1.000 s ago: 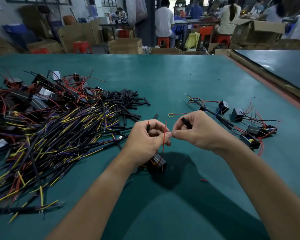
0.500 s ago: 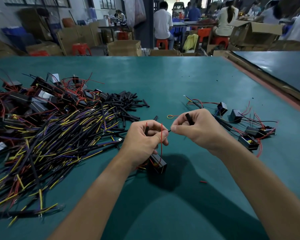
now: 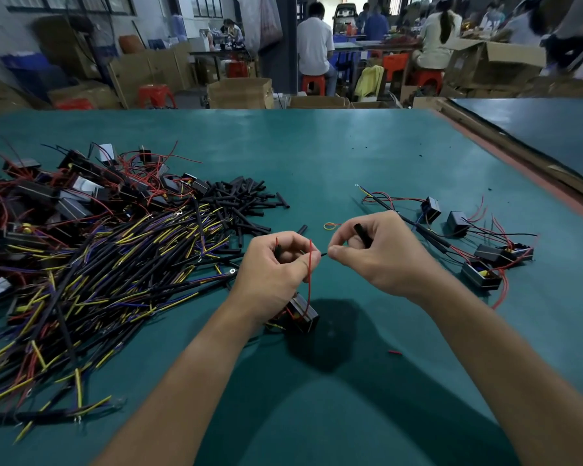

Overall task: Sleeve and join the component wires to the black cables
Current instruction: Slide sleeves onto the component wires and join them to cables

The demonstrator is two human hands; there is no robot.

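- left hand (image 3: 276, 274): fingers curled in, thumb and forefinger clamped on a thin red wire (image 3: 309, 264).
- the red wire comes up from the component (image 3: 303, 316), arcs over the forefinger and drops back down past the knuckle.
- the same fist traps a short black tube (image 3: 278, 253); a red wire end pokes out of its top.
- the component is a small black box with red and yellow leads at its base, sitting low under the heel of the left hand, centre of the table (image 3: 317, 156). Can't tell if it's touching the surface.
- right hand (image 3: 381, 264): thumb and forefinger pinched together on a thin black tip (image 3: 323, 254) that points at the left hand, just short of the red wire.
- a black sleeve (image 3: 362, 234) sticks up tilted from between the right hand's curled fingers.
- black cables (image 3: 98, 284): big tangled heap at left, black jackets with yellow and purple cores showing at the ends.
- loose sleeves (image 3: 246, 203) are heaped at the far edge of that pile, spare components (image 3: 64, 193) behind it.
- finished units (image 3: 482, 255) lie to the right: black boxes joined to sleeved cables, red leads trailing.
- orange loop (image 3: 330, 226) lies just beyond the hands, red scrap (image 3: 395, 352) near the right forearm.
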